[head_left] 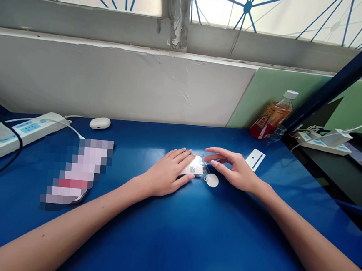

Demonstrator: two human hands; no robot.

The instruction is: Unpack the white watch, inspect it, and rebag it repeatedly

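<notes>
My left hand point(171, 172) lies flat with its fingers stretched over a small white card in a clear sleeve point(194, 166) on the blue table, covering the card's left part. A dark square code shows on the card. To its right, my right hand point(230, 166) hovers with fingers apart, its fingertips close to the sleeve's right end; whether they touch it I cannot tell. A round white tag point(212, 180) lies at that end, below my right fingers. Just beyond my right hand rests a white card with a dark slot point(255, 159).
A tilted drink bottle point(272, 117) leans at the back right. On the left are a blurred-out phone point(80, 171) with a white cable, a white earbud case point(100, 123) and a power strip point(31, 128). A blue metal post point(338, 81) rises at the right.
</notes>
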